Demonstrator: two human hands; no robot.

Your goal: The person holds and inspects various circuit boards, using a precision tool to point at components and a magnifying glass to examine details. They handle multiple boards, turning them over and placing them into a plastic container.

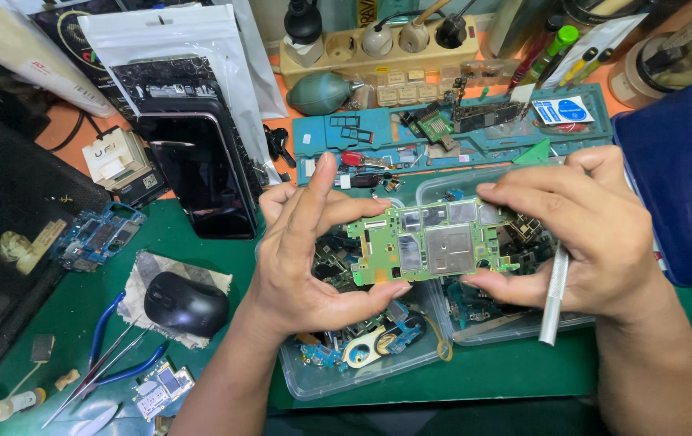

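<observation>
**Green circuit board held between both hands above two trays of parts**

The circuit board (430, 245) sits level between the two hands, over the seam where the two clear plastic trays meet. The left hand (301, 258) pinches the board's left end: thumb under its lower edge, fingers curled over the top edge, forefinger pointing upward. The right hand (584, 234) grips the board's right end, fingers pressed along the top edge and thumb beneath. The same hand also keeps a slim silver tool (554, 295) tucked against the palm, hanging down past the board's right side.

Directly under the board lies the left tray (321, 386), packed with small boards, flex cables and a pale ring-shaped part. The right tray (523, 331) lies under the board's right end, also full of scrap parts, partly hidden by the right hand.

Behind the board, a blue work mat (475, 129) carries chips, card trays and a green triangular pick. Further behind that stands a beige power strip (378, 52). To the left of the board, a dark phone (200, 173) leans by clear bags. Lower left of the board rest a black mouse (186, 303) on a cloth, blue-handled pliers (108, 323) and tweezers (91, 375). To the right of the board stands a blue plastic box (681, 173).
</observation>
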